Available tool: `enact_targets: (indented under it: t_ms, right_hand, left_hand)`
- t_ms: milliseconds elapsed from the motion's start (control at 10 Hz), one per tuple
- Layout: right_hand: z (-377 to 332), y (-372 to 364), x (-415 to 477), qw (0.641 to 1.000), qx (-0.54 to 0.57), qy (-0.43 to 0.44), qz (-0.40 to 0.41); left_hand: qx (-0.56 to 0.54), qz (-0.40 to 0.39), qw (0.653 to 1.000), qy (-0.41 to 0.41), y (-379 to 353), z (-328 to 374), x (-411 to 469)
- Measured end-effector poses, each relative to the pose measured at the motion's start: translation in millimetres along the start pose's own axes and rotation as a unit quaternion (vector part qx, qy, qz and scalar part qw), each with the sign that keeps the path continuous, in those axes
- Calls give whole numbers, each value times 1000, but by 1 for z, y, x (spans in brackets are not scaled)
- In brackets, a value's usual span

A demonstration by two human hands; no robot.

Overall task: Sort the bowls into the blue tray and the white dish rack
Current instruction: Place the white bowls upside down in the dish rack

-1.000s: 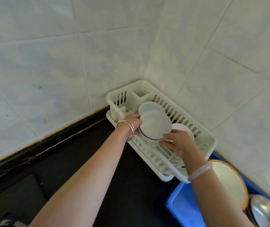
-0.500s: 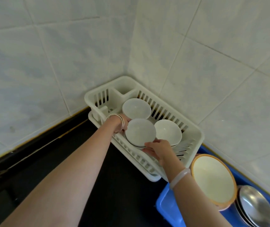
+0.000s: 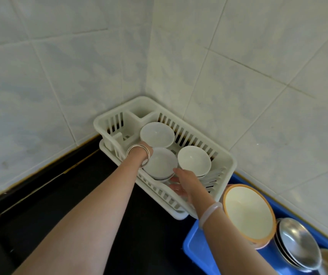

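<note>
The near-left bowl (image 3: 160, 162) sits in the white dish rack (image 3: 231, 158) beside 2 other bowls (image 3: 194, 160). The right hand (image 3: 185, 183) rests at its near rim, fingers loosely spread, seemingly touching it. The left hand (image 3: 144, 145) is mostly hidden behind the bowl, so I cannot tell its grip. The blue tray (image 3: 196, 249) sits just beside the rack.

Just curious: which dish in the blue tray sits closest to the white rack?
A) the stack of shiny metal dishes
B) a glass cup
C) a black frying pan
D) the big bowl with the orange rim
D: the orange-rimmed bowl sits at the end of the blue tray next to the white dish rack, with the steel dishes on its far side.
</note>
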State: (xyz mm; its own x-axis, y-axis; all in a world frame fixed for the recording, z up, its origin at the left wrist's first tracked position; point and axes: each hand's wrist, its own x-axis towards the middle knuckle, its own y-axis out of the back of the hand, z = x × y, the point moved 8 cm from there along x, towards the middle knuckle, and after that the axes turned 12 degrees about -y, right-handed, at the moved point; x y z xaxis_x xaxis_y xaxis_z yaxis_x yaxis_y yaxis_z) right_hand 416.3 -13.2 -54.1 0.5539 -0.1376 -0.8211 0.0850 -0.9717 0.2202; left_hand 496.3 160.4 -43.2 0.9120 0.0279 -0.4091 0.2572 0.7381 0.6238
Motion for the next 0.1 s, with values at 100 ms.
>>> enact_targets:
  t_ms: [100]
  right_hand:
    - [-8,9,-20,999,-35,33,16]
  left_hand:
    - [23,38,999,-17,5,4,-8]
